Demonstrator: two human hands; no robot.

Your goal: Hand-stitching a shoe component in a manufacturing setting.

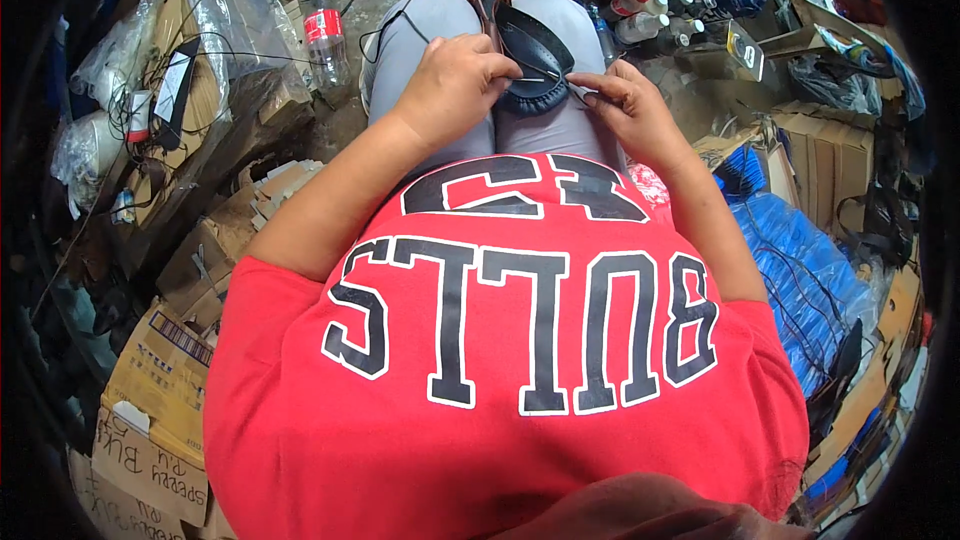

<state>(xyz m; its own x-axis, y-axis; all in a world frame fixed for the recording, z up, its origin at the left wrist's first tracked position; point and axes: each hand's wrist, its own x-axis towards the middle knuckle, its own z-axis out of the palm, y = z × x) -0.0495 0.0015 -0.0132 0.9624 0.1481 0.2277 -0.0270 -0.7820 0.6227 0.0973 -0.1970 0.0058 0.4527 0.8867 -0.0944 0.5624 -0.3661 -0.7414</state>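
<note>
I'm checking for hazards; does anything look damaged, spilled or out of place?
Yes: the cardboard by the left forearm has ragged, torn-looking edges, and clear plastic sheeting lies crumpled at upper left. No spill is visible, and the dark shoe-like piece shows no obvious damage.

Head-worn fisheye view, facing steeply down: red shirt [500, 455] close, left hand [450, 85] and right hand [638, 112] farther off.

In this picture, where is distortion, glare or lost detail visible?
In the head view, corners fall black and cardboard near the right rim looks curved; there too, clear plastic at upper left shows glare; also in head view, the black shoe-like piece beside the right hand loses fine detail.
</note>
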